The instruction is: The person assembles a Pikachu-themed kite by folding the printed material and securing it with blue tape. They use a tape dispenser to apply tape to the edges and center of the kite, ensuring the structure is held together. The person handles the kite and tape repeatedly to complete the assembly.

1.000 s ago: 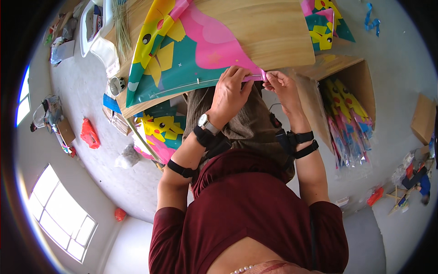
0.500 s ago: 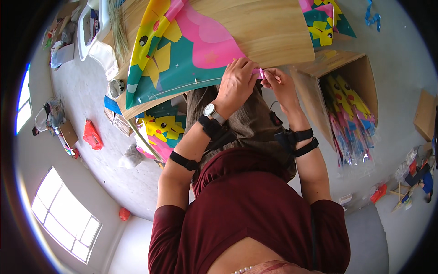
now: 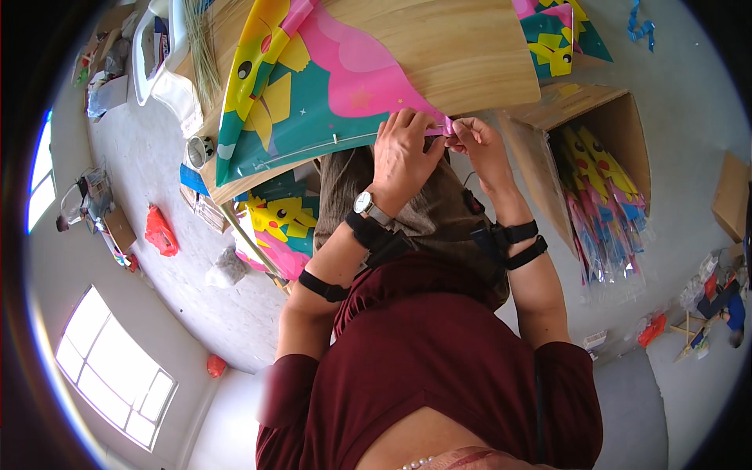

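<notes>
A printed kite (image 3: 313,117) in green, pink and yellow lies on the wooden table, its lower edge along the table's near side. A small white piece shows on that edge. At its right end the sheet narrows to a pink tip (image 3: 447,125). My left hand (image 3: 403,153) bends over the edge just left of the tip, fingers curled onto the kite. Thumb and fingertips of my right hand (image 3: 478,149) pinch the pink tip from the right. What lies between the fingertips is partly hidden.
An open cardboard box (image 3: 634,149) holding several bagged kites stands right of the table (image 3: 470,55). More printed sheets (image 3: 282,219) hang below its left side. A roll of tape (image 3: 200,150) and thin sticks (image 3: 201,55) are at its left edge. A red bag (image 3: 160,233) lies on the floor.
My left hand has shifted slightly down and left, baring more of the pink tip. My right hand stays almost in place, still pinching.
</notes>
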`<state>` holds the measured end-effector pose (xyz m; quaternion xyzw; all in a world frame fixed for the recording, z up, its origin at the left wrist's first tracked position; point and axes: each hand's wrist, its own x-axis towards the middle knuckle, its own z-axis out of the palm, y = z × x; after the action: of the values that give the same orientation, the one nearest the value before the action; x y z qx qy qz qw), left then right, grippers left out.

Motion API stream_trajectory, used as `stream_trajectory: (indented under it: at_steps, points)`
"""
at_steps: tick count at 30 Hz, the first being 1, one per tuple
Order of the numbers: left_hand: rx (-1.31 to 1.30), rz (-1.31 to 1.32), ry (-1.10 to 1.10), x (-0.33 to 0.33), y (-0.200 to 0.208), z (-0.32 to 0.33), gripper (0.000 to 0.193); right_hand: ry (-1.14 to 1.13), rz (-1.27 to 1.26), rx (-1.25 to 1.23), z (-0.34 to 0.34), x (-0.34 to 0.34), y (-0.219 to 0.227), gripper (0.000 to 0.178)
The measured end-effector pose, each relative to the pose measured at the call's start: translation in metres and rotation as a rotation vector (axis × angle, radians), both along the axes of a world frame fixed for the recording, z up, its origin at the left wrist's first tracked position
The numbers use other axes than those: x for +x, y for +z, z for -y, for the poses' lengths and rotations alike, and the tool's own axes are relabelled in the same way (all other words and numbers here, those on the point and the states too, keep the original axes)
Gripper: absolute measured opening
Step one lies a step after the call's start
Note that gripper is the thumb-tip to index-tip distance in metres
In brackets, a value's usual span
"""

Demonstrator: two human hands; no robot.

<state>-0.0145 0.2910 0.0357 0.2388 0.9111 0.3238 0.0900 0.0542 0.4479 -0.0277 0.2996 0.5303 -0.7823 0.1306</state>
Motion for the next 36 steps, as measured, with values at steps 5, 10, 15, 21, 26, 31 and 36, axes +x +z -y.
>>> stream_trajectory:
  at_steps: [5,10,15,21,26,31,36]
  points:
    - [0.036,-0.024,0.018,0.002,0.000,0.002,0.023,-0.005,0.023,0.031,-0.001,0.000,-0.003,0.022]
    - [0.044,-0.053,-0.002,0.000,-0.005,0.006,0.021,-0.012,0.014,0.026,-0.001,0.000,-0.009,0.023]
    - [0.040,-0.082,-0.020,0.001,-0.008,0.004,0.022,0.027,-0.004,0.010,0.001,-0.003,0.010,0.026]
    - [0.044,-0.087,-0.031,0.000,-0.007,0.001,0.023,0.048,-0.032,0.050,0.007,0.004,0.001,0.027]
    - [0.033,-0.086,-0.048,-0.001,-0.005,0.000,0.020,0.049,-0.026,0.068,0.008,0.004,-0.001,0.022]
    - [0.020,-0.088,-0.062,-0.001,-0.002,-0.002,0.018,0.023,-0.087,0.049,0.009,0.007,0.003,0.018]
    - [0.008,-0.110,-0.090,-0.001,-0.004,-0.001,0.017,0.003,-0.104,0.053,0.010,0.009,0.006,0.017]
